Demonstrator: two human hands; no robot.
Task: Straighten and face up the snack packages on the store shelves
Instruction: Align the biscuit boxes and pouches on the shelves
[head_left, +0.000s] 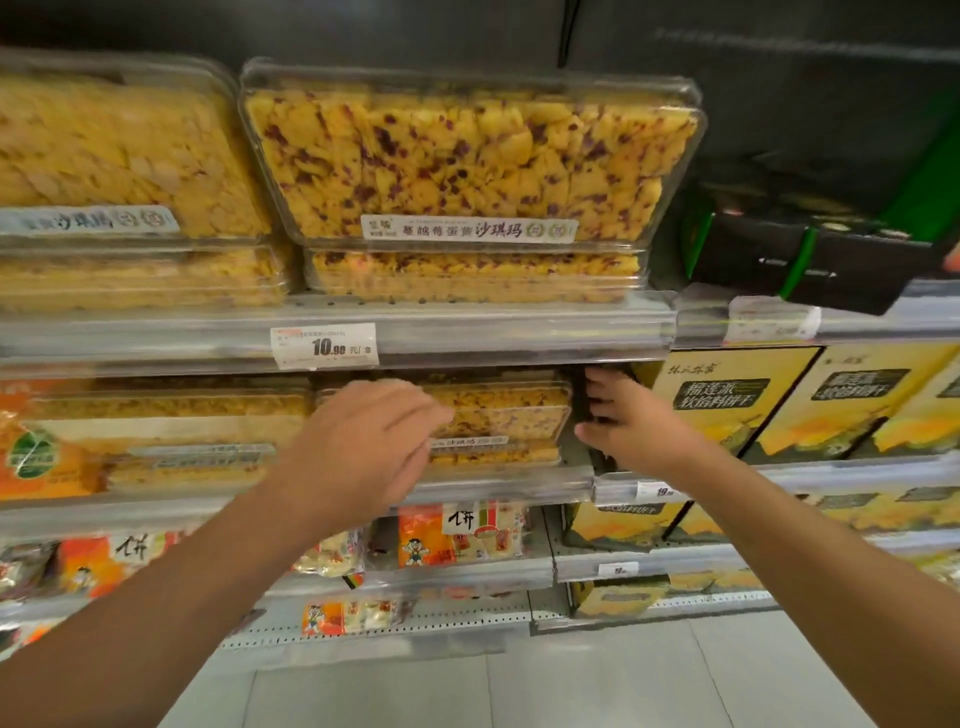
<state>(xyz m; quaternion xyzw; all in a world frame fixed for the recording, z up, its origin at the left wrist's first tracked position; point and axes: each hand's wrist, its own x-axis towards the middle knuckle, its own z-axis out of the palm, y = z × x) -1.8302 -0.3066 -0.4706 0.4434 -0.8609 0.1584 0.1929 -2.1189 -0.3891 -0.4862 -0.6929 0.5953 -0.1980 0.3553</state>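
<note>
Both hands reach a clear snack box (498, 415) on the middle shelf (498, 486). The left hand (358, 447) lies relaxed over its front; the right hand (628, 421) curls around its right edge

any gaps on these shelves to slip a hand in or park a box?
One gap: the dark slot on the middle shelf between the clear cranberry tray and the yellow cartons; the right hand is already in it. The lowest perforated shelf shows bare strip. Top shelf trays sit tightly packed.
</note>
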